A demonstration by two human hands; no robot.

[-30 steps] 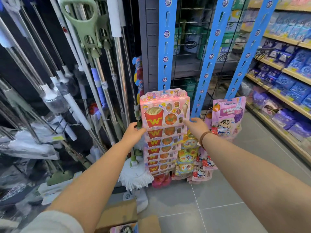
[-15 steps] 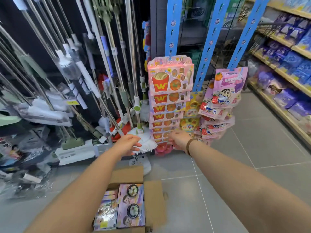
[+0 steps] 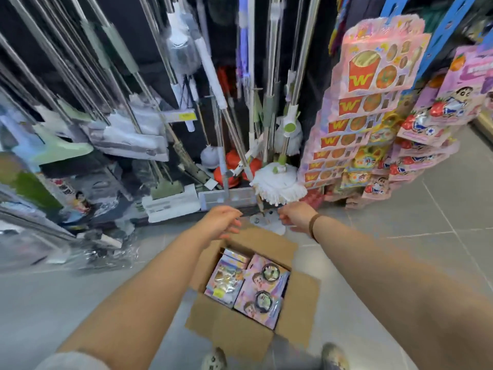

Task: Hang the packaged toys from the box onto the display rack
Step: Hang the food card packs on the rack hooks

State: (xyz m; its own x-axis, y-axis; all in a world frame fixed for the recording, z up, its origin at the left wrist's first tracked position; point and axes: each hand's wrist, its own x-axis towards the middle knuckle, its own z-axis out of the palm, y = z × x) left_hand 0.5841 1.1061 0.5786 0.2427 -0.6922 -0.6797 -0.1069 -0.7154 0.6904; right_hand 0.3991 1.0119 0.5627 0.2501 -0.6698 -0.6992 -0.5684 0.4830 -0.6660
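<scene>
Both hands have come down from the hung packs and now hover low over the far edge of the cardboard box [image 3: 229,335], which has slid further into view below them. The left hand [image 3: 221,222] reaches forward on a nearly straight arm, back up, fingers loosely spread and pointing right, holding nothing. The right hand [image 3: 294,216] is stretched out level with it, well apart from it, its back to the camera and its fingers drooping in a loose curl toward the left; nothing shows in its grasp, though blur softens the fingertips. A brown bracelet [image 3: 313,225] circles the right wrist, and a pale sleeve [image 3: 72,361] edges the left upper arm.

Under the forearms the box sits on the grey tiled floor [image 3: 400,263] with its flaps open. Packaged toys lie flat inside: a pink pack [image 3: 262,292] with round dark pieces on the right and a paler pack [image 3: 226,279] just beside it on the left. Two shoe tips [image 3: 213,360] show near the box's front flap.

Beyond the hands a white mop head [image 3: 277,182] rests among many leaning mop poles. To the right, pink packs printed with fries [image 3: 373,73] hang in an overlapping column from a blue display strip [image 3: 445,28], with cartoon-figure packs [image 3: 453,102] hanging beside them.
</scene>
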